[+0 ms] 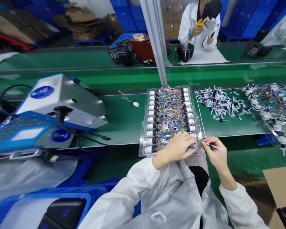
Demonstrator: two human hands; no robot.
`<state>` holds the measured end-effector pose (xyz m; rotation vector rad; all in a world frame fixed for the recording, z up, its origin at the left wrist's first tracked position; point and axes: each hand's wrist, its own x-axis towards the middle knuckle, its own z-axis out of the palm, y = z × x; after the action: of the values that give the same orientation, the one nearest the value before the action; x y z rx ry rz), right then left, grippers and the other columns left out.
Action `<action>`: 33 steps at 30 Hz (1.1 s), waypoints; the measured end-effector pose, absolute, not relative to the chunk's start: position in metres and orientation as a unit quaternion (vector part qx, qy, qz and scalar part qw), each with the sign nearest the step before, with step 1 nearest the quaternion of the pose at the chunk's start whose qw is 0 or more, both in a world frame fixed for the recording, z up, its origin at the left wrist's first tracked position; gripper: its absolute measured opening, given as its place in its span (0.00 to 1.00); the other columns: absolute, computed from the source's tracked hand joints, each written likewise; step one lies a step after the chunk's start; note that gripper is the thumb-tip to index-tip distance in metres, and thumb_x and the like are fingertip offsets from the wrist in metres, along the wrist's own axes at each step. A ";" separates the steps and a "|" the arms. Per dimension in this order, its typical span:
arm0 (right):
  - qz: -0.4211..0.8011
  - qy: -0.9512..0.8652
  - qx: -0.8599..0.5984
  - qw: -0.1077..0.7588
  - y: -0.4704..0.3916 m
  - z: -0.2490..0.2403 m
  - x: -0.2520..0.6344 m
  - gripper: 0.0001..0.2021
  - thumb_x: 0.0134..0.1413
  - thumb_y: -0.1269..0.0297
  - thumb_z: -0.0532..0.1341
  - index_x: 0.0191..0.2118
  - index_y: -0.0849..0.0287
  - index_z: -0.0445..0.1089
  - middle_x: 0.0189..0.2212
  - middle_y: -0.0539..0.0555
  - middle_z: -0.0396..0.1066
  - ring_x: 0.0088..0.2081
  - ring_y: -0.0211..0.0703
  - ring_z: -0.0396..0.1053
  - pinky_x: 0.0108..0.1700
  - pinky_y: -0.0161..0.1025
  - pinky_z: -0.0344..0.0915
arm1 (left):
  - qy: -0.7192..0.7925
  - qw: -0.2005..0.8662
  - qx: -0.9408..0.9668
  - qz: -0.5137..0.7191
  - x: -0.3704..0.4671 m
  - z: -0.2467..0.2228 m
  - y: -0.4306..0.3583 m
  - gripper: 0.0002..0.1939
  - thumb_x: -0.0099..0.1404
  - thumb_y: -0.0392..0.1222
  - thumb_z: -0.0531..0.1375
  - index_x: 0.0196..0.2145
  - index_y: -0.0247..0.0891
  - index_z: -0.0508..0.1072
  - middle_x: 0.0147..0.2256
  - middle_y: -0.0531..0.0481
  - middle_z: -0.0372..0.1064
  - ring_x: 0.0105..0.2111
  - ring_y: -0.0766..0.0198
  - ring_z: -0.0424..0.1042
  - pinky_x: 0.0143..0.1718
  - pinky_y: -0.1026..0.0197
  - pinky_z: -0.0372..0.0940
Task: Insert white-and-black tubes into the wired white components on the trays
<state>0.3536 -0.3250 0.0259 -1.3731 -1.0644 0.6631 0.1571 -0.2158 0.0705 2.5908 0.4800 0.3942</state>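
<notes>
A clear plastic tray (pixel 141 149) holds two columns of white-and-black cylindrical parts with coloured wires bundled between them. My left hand (pixel 180 145) lies over its near right corner, fingers curled down; what they grip is hidden, though a white cylinder end and wires show beside the fingertips. At the tray's right edge, my right hand (pixel 216 153) pinches a thin white tube piece (pixel 216 147) with a dark middle. Its fingertips are close to those of my left hand. Similar white tube pieces with black middles form a loose pile (pixel 222 103) to the right of the tray.
One wired white part (pixel 135 103) lies alone left of the tray. Further left stands a silver-and-blue machine (pixel 62 101) with black cables. A second filled tray (pixel 274 111) is at the right. Behind a metal post (pixel 154 41), a co-worker (pixel 200 28) handles a black device.
</notes>
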 end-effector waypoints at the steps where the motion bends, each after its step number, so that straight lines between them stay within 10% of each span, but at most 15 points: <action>1: 0.277 -0.464 -0.596 0.593 -0.325 0.024 0.349 0.07 0.60 0.64 0.69 0.35 0.54 0.70 0.36 0.54 0.76 0.41 0.47 0.77 0.45 0.44 0.73 | 0.183 0.255 0.937 0.155 0.155 0.070 -0.216 0.17 0.72 0.50 0.62 0.53 0.38 0.74 0.47 0.43 0.75 0.49 0.53 0.69 0.52 0.51 0.61; 33: 0.231 -0.451 -0.606 0.613 -0.321 0.023 0.317 0.07 0.58 0.66 0.70 0.31 0.52 0.73 0.30 0.54 0.76 0.36 0.48 0.75 0.39 0.48 0.72 | 0.244 0.307 0.891 0.227 0.160 0.050 -0.224 0.14 0.69 0.45 0.67 0.50 0.38 0.80 0.43 0.46 0.81 0.43 0.55 0.73 0.48 0.50 0.66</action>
<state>0.3172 -0.3206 0.0230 -1.3984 -1.0397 0.5316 0.1595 -0.2238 0.0497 2.3577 0.6463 0.6010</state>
